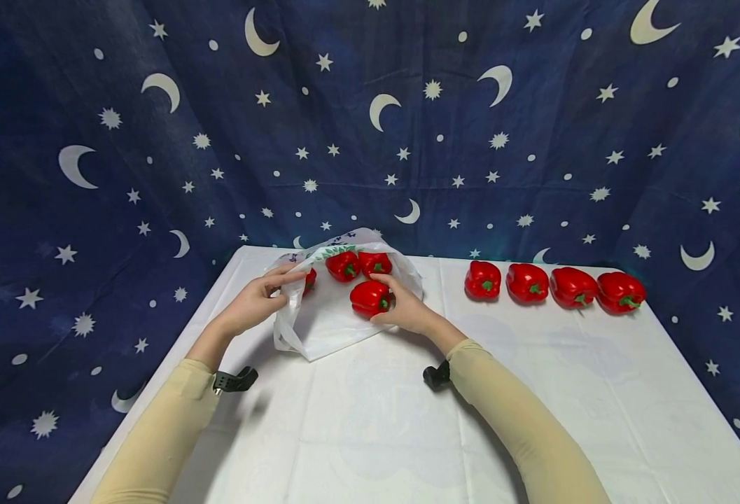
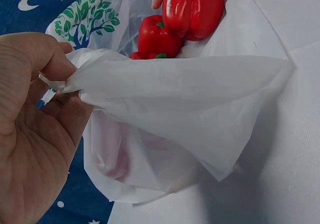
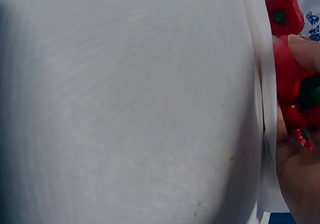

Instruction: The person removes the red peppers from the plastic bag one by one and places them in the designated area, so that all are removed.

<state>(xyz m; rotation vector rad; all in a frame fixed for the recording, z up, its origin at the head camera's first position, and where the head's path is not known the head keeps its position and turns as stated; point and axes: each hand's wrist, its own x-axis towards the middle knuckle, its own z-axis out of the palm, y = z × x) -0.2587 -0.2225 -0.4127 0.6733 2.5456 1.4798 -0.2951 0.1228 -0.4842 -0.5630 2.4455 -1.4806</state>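
Note:
My left hand [image 1: 256, 305] pinches the edge of a white plastic bag [image 1: 332, 334] printed with a green tree, lifting its mouth; the left wrist view shows the film between thumb and fingers [image 2: 45, 64]. At the bag's opening, my right hand [image 1: 405, 305] grips a red bell pepper [image 1: 367, 299] around its stem end. Behind it inside the bag lie a red pepper [image 1: 343, 266] and another pepper [image 1: 376, 263]. Part of one more pepper [image 1: 309, 281] shows beside the left fingertips, mostly hidden by the film. In the right wrist view the held pepper [image 3: 288, 74] sits under the thumb.
Several red peppers [image 1: 528, 283] stand in a row at the back right of the white-covered table [image 1: 395, 434]. A dark blue curtain [image 1: 370, 182] with moons and stars hangs behind the table and along its sides.

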